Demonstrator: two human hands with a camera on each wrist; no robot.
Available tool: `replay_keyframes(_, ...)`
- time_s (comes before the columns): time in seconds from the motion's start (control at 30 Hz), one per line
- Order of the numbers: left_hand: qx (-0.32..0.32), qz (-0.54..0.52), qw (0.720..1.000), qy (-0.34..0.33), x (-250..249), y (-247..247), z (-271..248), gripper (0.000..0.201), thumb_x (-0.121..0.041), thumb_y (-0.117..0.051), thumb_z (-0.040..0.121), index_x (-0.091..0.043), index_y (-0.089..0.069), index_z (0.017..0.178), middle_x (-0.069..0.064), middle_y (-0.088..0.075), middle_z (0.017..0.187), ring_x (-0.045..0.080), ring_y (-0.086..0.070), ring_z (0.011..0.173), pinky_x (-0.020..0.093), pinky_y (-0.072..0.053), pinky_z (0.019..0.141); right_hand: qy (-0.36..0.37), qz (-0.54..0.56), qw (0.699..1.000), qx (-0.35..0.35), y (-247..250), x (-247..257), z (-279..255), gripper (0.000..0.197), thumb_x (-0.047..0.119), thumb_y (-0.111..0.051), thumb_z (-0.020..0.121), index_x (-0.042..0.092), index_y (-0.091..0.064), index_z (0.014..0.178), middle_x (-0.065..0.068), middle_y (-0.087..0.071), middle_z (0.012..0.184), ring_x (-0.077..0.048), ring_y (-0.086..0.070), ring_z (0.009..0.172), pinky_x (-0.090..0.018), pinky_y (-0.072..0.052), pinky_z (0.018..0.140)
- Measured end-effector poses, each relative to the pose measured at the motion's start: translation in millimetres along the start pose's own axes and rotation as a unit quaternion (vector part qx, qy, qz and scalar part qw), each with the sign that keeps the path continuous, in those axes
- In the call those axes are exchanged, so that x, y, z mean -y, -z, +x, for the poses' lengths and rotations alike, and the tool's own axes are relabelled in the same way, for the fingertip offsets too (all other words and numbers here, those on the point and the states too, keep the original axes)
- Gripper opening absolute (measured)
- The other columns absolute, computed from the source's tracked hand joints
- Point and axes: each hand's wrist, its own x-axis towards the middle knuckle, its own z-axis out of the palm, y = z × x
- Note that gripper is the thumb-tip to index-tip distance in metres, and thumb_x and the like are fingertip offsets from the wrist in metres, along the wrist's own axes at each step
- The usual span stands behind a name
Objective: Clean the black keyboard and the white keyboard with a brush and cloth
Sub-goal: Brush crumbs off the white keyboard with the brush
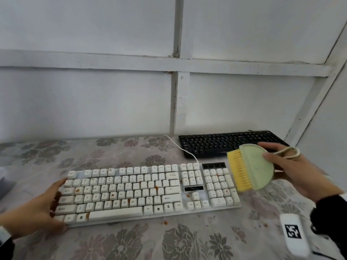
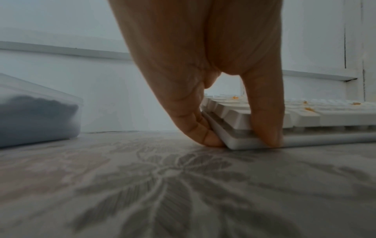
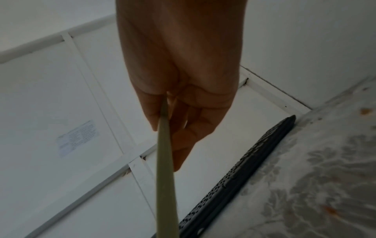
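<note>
I hold the white keyboard (image 1: 150, 192) steady with my left hand (image 1: 35, 209): the fingers lie against its left end and the thumb (image 2: 264, 112) presses the front left corner, clamping the frame so it should not slide on the tablecloth (image 1: 187, 241) under brush strokes. The keyboard lies flat near the front edge of the tabletop, its keys spotted with orange-brown crumbs (image 1: 156, 187), and a few lie loose on the cloth by its front edge.

My right hand (image 1: 296, 173) pinches the brush (image 1: 249, 167) by its flat green body, thumb on the upper face, fingers behind. The yellow bristles (image 1: 239, 170) point left and hover over the number pad at the keyboard's right end, clear of the keys as far as I can judge. This grip keeps the bristle edge free to sweep along the key rows. A cord loop (image 1: 289, 152) hangs from the brush beside my fingers.

The black keyboard (image 1: 231, 143) rests at the back right corner of the tabletop, against the wall, untouched. No cloth is identifiable; a translucent container (image 2: 38, 111) with something dark inside stands to the left of the white keyboard.
</note>
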Motion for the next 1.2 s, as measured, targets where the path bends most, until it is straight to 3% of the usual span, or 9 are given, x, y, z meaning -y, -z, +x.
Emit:
replay_keyframes(0.07, -0.001, -0.001, 1.000, 0.000, 1.2, -1.3, 1.0, 0.138, -0.023, -0.097, 0.014, -0.040, -0.025, 0.131, 0.007, -0.065, 0.112, 0.024, -0.067, 0.098, 0.044, -0.054, 0.080, 0.003, 0.000, 1.000, 0.007, -6.9, 2.8, 8.3, 0.093, 0.072, -0.081, 0.028, 0.031, -0.067, 0.110, -0.007, -0.072, 0.101, -0.019, -0.069, 0.081, -0.029, -0.056, 0.055)
replay_keyframes(0.23, -0.017, -0.024, 1.000, 0.008, 13.2, 0.9, 6.4, 0.129, -0.019, -0.097, 0.012, -0.055, -0.033, 0.119, 0.008, -0.062, 0.115, 0.026, -0.064, 0.098, 0.044, -0.054, 0.076, -0.009, -0.012, 1.000, 0.009, -15.1, -0.7, 3.9, 0.081, 0.067, -0.083, 0.035, 0.030, -0.070, 0.106, -0.008, -0.072, 0.097, -0.018, -0.068, 0.078, -0.029, -0.055, 0.054)
replay_keyframes(0.33, -0.016, 0.003, 1.000, 0.016, 7.0, -3.2, 2.9, 0.132, -0.020, -0.097, 0.016, -0.050, -0.029, 0.125, 0.007, -0.061, 0.110, 0.023, -0.064, 0.095, 0.042, -0.055, 0.075, -0.041, -0.030, 0.998, 0.023, -15.6, -5.1, -7.0, 0.027, 0.025, -0.071, 0.078, 0.024, -0.069, 0.105, -0.017, -0.069, 0.099, -0.022, -0.067, 0.075, -0.032, -0.054, 0.051)
replay_keyframes(0.4, -0.002, 0.073, 0.997, 0.011, 1.6, -5.5, 0.6, 0.130, -0.015, -0.093, 0.035, -0.036, -0.020, 0.140, -0.001, -0.058, 0.101, 0.019, -0.060, 0.090, 0.034, -0.052, 0.077, -0.054, -0.064, 0.996, 0.028, -13.4, -10.4, -15.0, 0.026, 0.005, -0.060, 0.087, 0.022, -0.068, 0.105, -0.018, -0.070, 0.096, -0.026, -0.067, 0.076, -0.033, -0.054, 0.051)
replay_keyframes(0.47, 0.000, 0.091, 0.996, 0.018, 2.6, -4.9, 1.1, 0.118, -0.011, -0.086, 0.047, -0.030, -0.018, 0.142, -0.004, -0.052, 0.102, 0.018, -0.054, 0.092, 0.034, -0.049, 0.080, -0.068, -0.087, 0.993, 0.033, -11.0, -10.1, -22.4, 0.026, 0.002, -0.058, 0.088, 0.021, -0.068, 0.104, -0.016, -0.071, 0.092, -0.027, -0.067, 0.074, -0.033, -0.053, 0.050)
replay_keyframes(0.6, -0.006, 0.019, 0.999, 0.029, 17.8, 4.0, 3.2, 0.124, -0.011, -0.096, 0.034, -0.058, -0.028, 0.126, 0.005, -0.055, 0.127, 0.026, -0.058, 0.109, 0.049, -0.046, 0.091, -0.064, -0.086, 0.994, 0.025, -1.1, -1.7, -21.5, 0.024, 0.001, -0.056, 0.089, 0.017, -0.069, 0.102, -0.017, -0.068, 0.082, -0.020, -0.064, 0.063, -0.028, -0.048, 0.043)
replay_keyframes(0.77, 0.007, 0.007, 1.000, -0.006, 12.4, 4.3, 5.3, 0.144, -0.025, -0.097, 0.017, -0.037, -0.019, 0.138, 0.001, -0.059, 0.122, 0.022, -0.059, 0.111, 0.044, -0.045, 0.093, -0.028, -0.043, 0.998, -0.028, -4.0, 2.9, -0.5, 0.028, 0.003, -0.053, 0.092, 0.022, -0.066, 0.110, -0.011, -0.070, 0.095, -0.018, -0.065, 0.072, -0.029, -0.053, 0.048)
replay_keyframes(0.9, -0.015, 0.028, 0.999, -0.022, 20.5, 3.6, 6.6, 0.136, -0.021, -0.097, 0.021, -0.059, -0.022, 0.128, 0.002, -0.061, 0.121, 0.022, -0.060, 0.108, 0.045, -0.045, 0.092, -0.034, -0.042, 0.998, -0.011, -12.5, 1.8, 7.4, 0.028, 0.005, -0.054, 0.092, 0.025, -0.066, 0.108, -0.017, -0.068, 0.102, -0.021, -0.063, 0.078, -0.028, -0.053, 0.052)
replay_keyframes(1.2, 0.014, 0.068, 0.997, -0.038, 32.0, 12.6, 13.2, 0.140, -0.019, -0.097, 0.030, -0.034, -0.017, 0.144, 0.006, -0.061, 0.125, 0.028, -0.061, 0.111, 0.054, -0.045, 0.094, -0.088, -0.093, 0.991, 0.033, -6.2, -8.3, -28.1, 0.023, -0.002, -0.056, 0.089, 0.014, -0.068, 0.100, -0.025, -0.066, 0.089, -0.026, -0.062, 0.068, -0.032, -0.049, 0.049)
